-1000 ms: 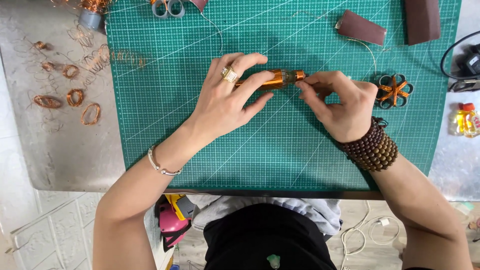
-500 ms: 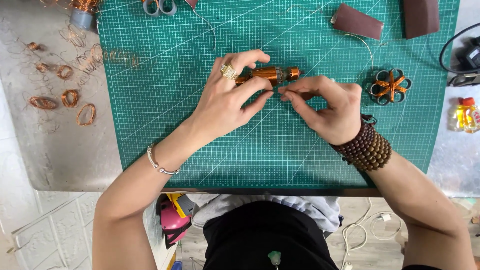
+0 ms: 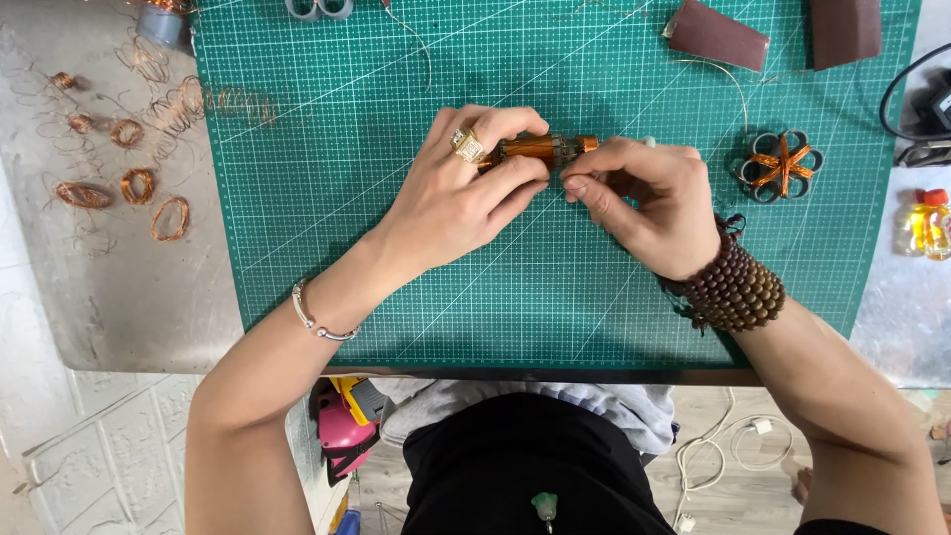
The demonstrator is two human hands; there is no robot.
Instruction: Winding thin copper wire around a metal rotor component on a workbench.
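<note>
My left hand (image 3: pixel 458 195), with a ring on one finger, grips a small motor rotor wound with copper wire (image 3: pixel 540 150) above the green cutting mat (image 3: pixel 327 218). My right hand (image 3: pixel 649 203), wearing brown bead bracelets, pinches at the rotor's right end with thumb and forefinger. A thin copper wire seems to be between those fingertips, but it is too fine to be sure. Most of the rotor is hidden by both hands.
A grey winding core with orange wire (image 3: pixel 781 165) lies right of my hands. Copper wire coils (image 3: pixel 139 185) are scattered on the metal table at left. Two brown sanding blocks (image 3: pixel 716 34) sit at the mat's top right; a small yellow bottle (image 3: pixel 928 224) stands far right. Scissors handles (image 3: pixel 319 8) at top.
Both hands and the rotor have shifted slightly left on the mat. My right hand's fingers have closed in on the rotor's end.
</note>
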